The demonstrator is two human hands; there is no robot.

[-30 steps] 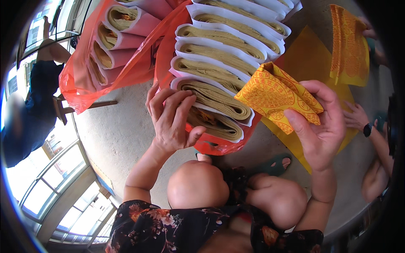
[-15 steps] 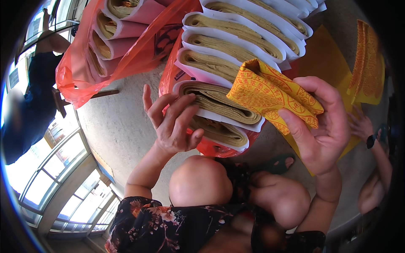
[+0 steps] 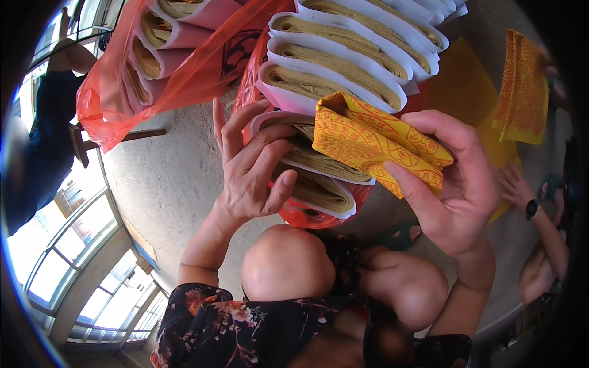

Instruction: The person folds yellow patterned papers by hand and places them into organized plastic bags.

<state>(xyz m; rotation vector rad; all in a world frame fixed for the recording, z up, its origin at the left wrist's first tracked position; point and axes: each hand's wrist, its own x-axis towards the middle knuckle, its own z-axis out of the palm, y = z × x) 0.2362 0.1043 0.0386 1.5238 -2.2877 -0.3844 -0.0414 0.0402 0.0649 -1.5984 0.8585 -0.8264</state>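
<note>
My right hand pinches a folded sheet of yellow joss paper with red print, thumb in front and fingers behind. The paper hangs over the near end of a row of coarse tan paper bundles, each wrapped in a white or pink sheet. My left hand lies against the nearer bundles, fingers spread over their left ends. Its fingertips touch the folded edge of one bundle, and the thumb stands apart. The joss paper partly covers that bundle.
A red plastic bag with pink-wrapped bundles stands at the upper left. At the right, another person's hand with a dark watch rests by a large yellow sheet. Another folded printed paper is beyond it. A person in dark clothes is at far left.
My right hand has brought the joss paper slightly left. The left hand's fingers have reached further over the bundle's end. The other printed paper at the right has shifted slightly.
</note>
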